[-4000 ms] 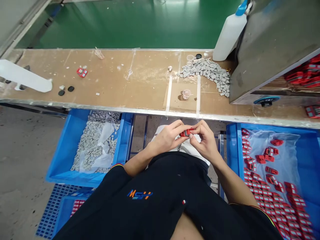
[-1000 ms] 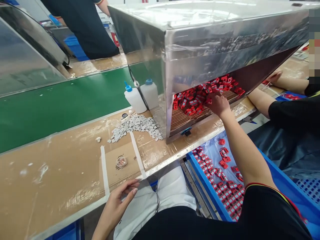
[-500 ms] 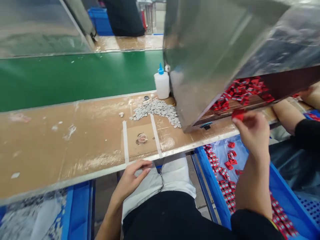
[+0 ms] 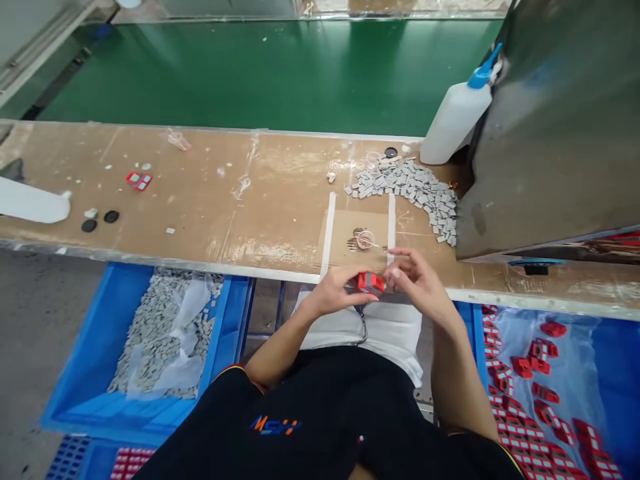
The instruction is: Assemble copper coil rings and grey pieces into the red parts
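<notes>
My left hand (image 4: 331, 292) grips a small red plastic part (image 4: 371, 283) with a grey face, between thumb and fingers at the table's front edge. Just right of it is my right hand (image 4: 421, 285), its fingers partly curled and apart, with nothing visible in them. Beyond the hands, a small clear cup (image 4: 365, 239) with a thin stick rests on a cardboard pad (image 4: 341, 225) bordered by white tape strips. Behind the pad spreads a pile of small grey rectangular pieces (image 4: 413, 185).
A white squeeze bottle (image 4: 453, 123) with blue nozzle stands against a metal housing (image 4: 555, 133). Another white bottle (image 4: 33, 200) lies at left, near red parts (image 4: 139, 179). Blue crates hold grey pieces (image 4: 145, 340) at left and red parts (image 4: 520, 427) at right. A green belt (image 4: 250, 73) runs behind.
My right hand has come from the box at the right to the table's front middle. The red part it held is now in my left hand. The view has turned left and down.
</notes>
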Motion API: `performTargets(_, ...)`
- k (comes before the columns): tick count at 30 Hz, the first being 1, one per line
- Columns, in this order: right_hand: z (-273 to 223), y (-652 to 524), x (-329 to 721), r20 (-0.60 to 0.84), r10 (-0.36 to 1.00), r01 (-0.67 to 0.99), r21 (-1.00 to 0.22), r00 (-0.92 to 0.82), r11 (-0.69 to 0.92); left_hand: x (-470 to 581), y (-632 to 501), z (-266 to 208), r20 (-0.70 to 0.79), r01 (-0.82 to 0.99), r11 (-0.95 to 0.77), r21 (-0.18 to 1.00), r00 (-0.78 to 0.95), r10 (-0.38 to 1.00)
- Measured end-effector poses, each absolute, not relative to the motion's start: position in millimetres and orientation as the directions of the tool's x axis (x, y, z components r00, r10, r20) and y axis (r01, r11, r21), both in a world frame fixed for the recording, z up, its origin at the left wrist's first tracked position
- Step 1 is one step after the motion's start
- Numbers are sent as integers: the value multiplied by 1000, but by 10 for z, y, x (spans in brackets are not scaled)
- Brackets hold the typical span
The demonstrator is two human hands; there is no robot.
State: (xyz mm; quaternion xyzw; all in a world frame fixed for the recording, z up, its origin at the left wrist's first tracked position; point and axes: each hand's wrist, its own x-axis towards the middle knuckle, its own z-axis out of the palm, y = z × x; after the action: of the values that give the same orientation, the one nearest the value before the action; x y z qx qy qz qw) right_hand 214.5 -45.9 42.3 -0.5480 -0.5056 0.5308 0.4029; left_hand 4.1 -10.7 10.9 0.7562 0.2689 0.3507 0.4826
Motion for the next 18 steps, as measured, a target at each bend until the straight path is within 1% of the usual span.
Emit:
performTargets(2,326,-293,2124,-54,998,202,-978,17,-57,-25,-61,43,192,18,-240,971,546,816)
performTargets(3,286,-221,2100,6,999,259,-966,35,-3,-42,-43,12,158,-15,-176,984,520,839)
performTargets(5,228,-109,2042,112,994,371,-923,17,98,-52,-12,-38,107,-76,-80,994,486,868)
performTargets(8,195,-13,1975,262,964,502,-840,44,206,-39,21,-71,34,-116,25,993,478,878)
performTargets(11,181,37,1945,372,920,548,-799,127,248,-27,34,-75,-21,-90,72,993,477,879)
performTargets(14,159,58,1931,384,909,512,-820,163,255,-20,34,-68,-29,-46,58,997,476,879)
performTargets(16,147,40,1930,349,917,459,-859,195,229,-10,31,-57,-25,-16,37,999,467,884)
performTargets(18,149,-19,1934,300,921,369,-908,250,196,8,26,-41,-21,18,14,1000,449,893)
